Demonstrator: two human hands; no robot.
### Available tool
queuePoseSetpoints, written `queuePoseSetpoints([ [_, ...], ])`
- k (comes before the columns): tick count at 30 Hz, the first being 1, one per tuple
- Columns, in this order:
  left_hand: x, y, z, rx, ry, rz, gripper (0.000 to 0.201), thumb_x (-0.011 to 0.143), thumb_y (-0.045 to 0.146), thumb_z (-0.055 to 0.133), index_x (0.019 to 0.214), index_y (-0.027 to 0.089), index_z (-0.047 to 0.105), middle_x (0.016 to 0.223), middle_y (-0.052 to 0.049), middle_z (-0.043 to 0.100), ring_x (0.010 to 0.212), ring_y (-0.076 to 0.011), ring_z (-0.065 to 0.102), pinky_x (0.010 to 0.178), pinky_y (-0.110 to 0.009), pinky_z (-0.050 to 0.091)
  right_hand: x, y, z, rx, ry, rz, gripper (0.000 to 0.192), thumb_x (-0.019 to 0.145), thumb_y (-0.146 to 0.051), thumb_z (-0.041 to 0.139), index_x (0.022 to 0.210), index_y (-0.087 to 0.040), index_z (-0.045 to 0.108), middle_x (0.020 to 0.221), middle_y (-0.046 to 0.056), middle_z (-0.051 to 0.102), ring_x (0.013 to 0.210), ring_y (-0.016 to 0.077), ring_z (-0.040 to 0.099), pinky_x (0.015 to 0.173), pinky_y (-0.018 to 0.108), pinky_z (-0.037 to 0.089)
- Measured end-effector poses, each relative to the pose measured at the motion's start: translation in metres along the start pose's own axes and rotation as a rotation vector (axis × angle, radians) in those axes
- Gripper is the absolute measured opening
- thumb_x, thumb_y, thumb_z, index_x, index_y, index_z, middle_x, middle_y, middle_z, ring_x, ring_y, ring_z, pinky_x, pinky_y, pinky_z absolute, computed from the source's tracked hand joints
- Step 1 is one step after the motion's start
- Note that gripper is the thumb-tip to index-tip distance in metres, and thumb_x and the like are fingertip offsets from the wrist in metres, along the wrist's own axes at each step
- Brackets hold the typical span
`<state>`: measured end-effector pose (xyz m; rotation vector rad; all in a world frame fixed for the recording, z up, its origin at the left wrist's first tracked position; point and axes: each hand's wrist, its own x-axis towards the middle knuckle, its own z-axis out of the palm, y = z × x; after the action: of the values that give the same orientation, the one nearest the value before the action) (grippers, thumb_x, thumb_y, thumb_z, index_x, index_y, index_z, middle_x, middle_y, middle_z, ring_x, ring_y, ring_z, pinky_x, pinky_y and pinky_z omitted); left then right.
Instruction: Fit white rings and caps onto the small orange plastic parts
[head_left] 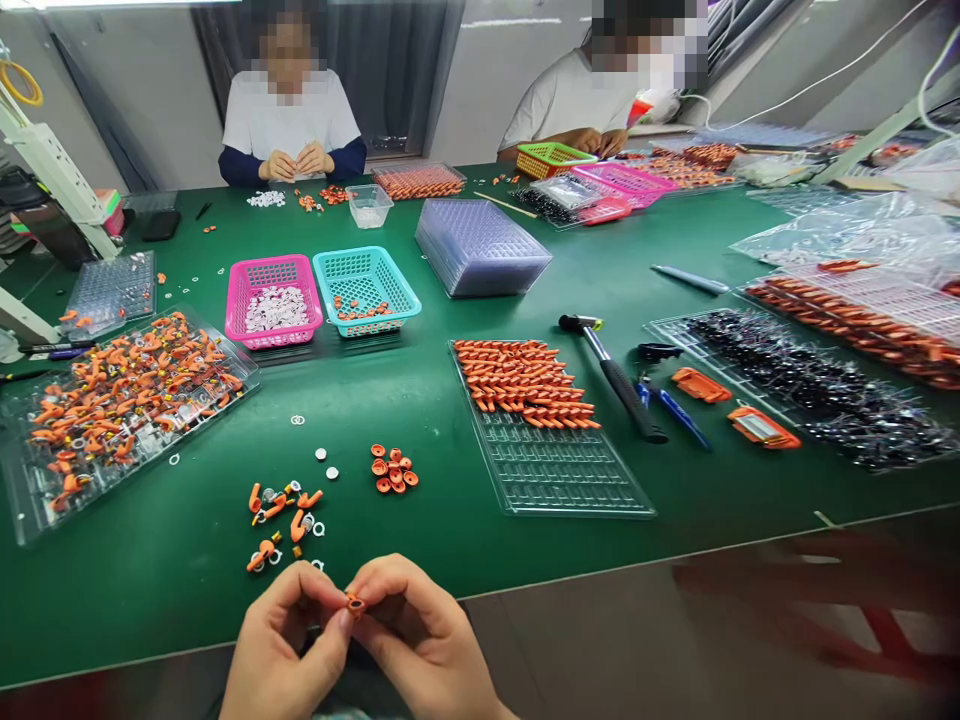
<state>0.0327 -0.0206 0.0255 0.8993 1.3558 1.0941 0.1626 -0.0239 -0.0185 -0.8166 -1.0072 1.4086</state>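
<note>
At the table's front edge, my left hand (289, 640) and my right hand (427, 635) meet, thumb and forefinger of each pinching one small orange plastic shell (355, 604) with a dark round opening. The fingers hide most of it. Just beyond lies a loose group of orange hooked parts (276, 507) with white rings and small yellow bits among them. Several round orange caps (394, 470) are clustered to the right of that group. Two small white discs (332, 473) rest between the groups.
A clear tray (247, 375) heaped with orange parts is at left. Behind are a pink basket (234, 310), a blue basket (409, 295) and stacked clear trays (480, 250). Right are a part-filled tray (562, 490), a hammer (626, 390) and black wired parts (817, 390). Two people sit opposite.
</note>
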Motion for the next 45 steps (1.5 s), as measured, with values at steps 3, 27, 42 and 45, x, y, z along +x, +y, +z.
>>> queuePoseSetpoints([
  [3, 0.0, -0.004, 0.001, -0.033, 0.011, -0.011, 0.034, 0.066, 0.042, 0.083, 0.066, 0.017, 0.061, 0.061, 0.004, 0.054, 0.056, -0.0107, 0.047, 0.053, -0.018, 0.04, -0.001, 0.0, 0.0, -0.025, -0.007, -0.035, 0.014, 0.085, -0.011, 0.069, 0.088, -0.025, 0.068, 0.088, 0.003, 0.067, 0.081, 0.0162, 0.066, 0.072, 0.025, 0.055],
  [27, 0.01, -0.002, -0.019, 0.702, -0.137, 0.808, 0.019, 0.081, 0.007, 0.057, 0.09, 0.022, 0.065, 0.077, 0.002, 0.073, 0.064, -0.0107, 0.07, 0.063, -0.016, 0.055, 0.008, -0.02, -0.013, -0.554, -0.168, -0.34, 0.036, 0.081, -0.001, 0.054, 0.108, -0.024, 0.054, 0.087, 0.002, 0.061, 0.076, 0.0153, 0.059, 0.07, 0.025, 0.053],
  [42, 0.015, -0.008, -0.024, 0.977, -0.006, 1.141, 0.012, 0.093, 0.011, 0.055, 0.098, 0.015, 0.065, 0.082, -0.008, 0.077, 0.074, -0.0167, 0.075, 0.071, -0.024, 0.061, 0.01, -0.023, -0.014, -0.577, -0.178, -0.067, 0.012, 0.08, -0.008, 0.062, 0.088, -0.018, 0.063, 0.081, 0.004, 0.068, 0.071, 0.0159, 0.065, 0.067, 0.024, 0.055],
  [45, 0.015, -0.007, -0.023, 0.968, -0.006, 1.142, 0.011, 0.094, 0.012, 0.055, 0.098, 0.014, 0.065, 0.081, -0.008, 0.077, 0.073, -0.0163, 0.075, 0.07, -0.024, 0.061, 0.009, -0.019, -0.014, -0.493, -0.158, 0.005, 0.016, 0.078, -0.008, 0.063, 0.091, -0.017, 0.064, 0.085, 0.005, 0.068, 0.072, 0.0167, 0.068, 0.067, 0.025, 0.058],
])
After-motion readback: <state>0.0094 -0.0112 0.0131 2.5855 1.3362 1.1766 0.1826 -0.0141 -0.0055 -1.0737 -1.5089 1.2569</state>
